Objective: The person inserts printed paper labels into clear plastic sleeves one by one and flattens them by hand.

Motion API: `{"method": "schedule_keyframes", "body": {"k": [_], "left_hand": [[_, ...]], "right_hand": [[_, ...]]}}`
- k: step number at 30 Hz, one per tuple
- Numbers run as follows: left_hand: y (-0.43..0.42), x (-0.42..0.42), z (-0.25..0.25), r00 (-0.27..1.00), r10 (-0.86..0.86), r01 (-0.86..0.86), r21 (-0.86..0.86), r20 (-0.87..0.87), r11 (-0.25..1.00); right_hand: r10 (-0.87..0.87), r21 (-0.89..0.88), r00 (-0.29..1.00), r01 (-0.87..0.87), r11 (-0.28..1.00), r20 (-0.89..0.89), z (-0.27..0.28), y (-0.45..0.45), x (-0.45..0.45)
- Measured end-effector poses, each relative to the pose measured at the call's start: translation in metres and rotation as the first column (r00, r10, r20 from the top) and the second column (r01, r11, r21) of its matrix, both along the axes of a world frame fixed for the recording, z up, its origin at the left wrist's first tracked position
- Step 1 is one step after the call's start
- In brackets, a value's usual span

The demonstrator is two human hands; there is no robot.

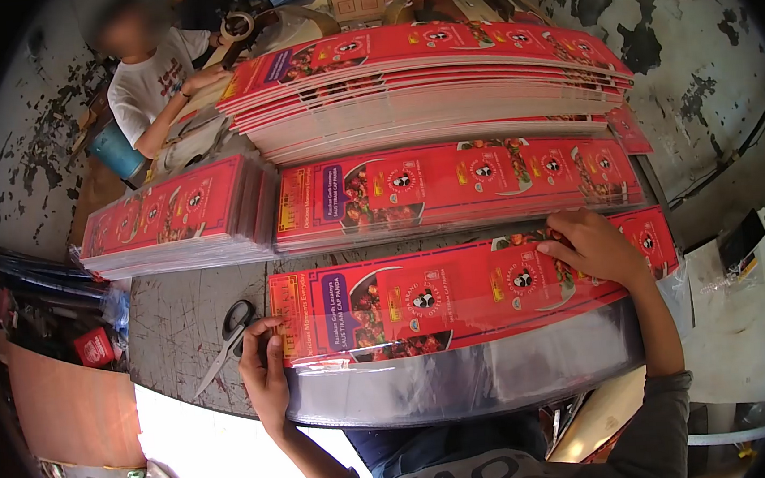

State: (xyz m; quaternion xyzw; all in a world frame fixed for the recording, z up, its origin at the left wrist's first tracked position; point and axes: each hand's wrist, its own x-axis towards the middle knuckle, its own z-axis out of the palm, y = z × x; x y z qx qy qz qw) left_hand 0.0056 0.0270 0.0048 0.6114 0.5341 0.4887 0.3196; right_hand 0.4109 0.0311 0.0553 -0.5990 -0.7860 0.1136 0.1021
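Observation:
A long red printed panel [468, 295] lies in front of me, its near part under a clear plastic sleeve [466, 381] that reaches the table's front edge. My left hand [264, 374] holds the left edge of the panel and sleeve, thumb and fingers close together. Over the right part of the panel rests my right hand [597, 247], fingers bent and thumb apart, touching its top side. Black-handled scissors [227, 344] lie on the table just left of my left hand.
Behind the panel are a sleeved red stack [459, 183], a shorter stack [169, 211] at left and a tall pile [426, 101] farther back. Another person [150, 77] stands at the back left, one hand near the pile. A blue bucket [115, 150] is beside them.

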Motion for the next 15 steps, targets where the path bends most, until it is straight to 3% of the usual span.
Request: {"method": "schedule_keyframes", "body": {"k": [15], "left_hand": [[0.0004,0.0003,0.0009,0.999,0.02,-0.019,0.014,-0.046,1.0]], "right_hand": [[0.009,0.034,1.0,-0.009,0.999,-0.002,0.0006,0.0,-0.0009]]}}
